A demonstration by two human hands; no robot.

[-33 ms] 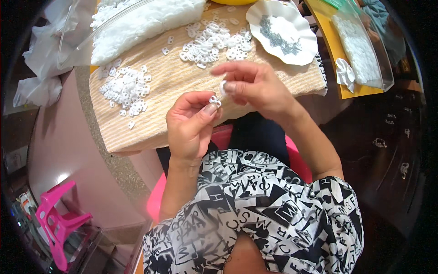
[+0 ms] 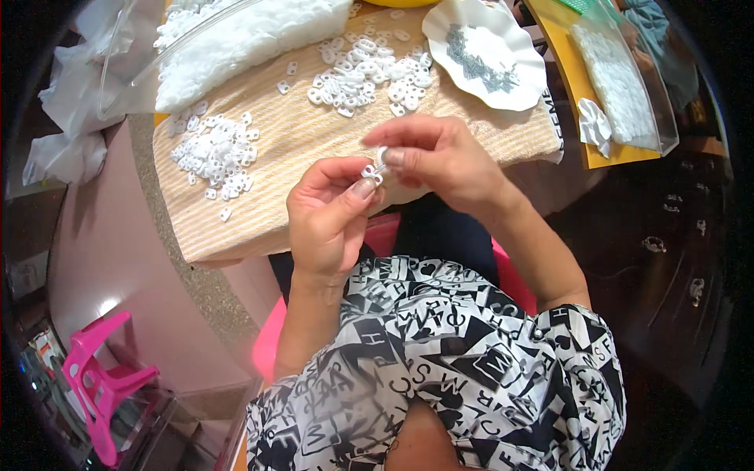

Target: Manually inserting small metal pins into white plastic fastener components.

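Both hands pinch one small white plastic clip (image 2: pixel 375 167) between fingertips, left hand (image 2: pixel 334 212) below, right hand (image 2: pixel 440 157) above, over the near desk edge. Looks light, stiff, slick; best held by its rim. Loose clip pile (image 2: pixel 216 153) lies left of the hands.

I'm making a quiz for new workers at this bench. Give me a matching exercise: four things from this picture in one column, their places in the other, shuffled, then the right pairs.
Things:
1. small white plastic piece
2. metal parts
3. pink stool
4. clear bag

Places:
A. on the floor, lower left
B. pinched between the left hand and the right hand
C. on the white scalloped dish
D. at the far left of the woven mat, full of white pieces

Pairs: 1-B, 2-C, 3-A, 4-D
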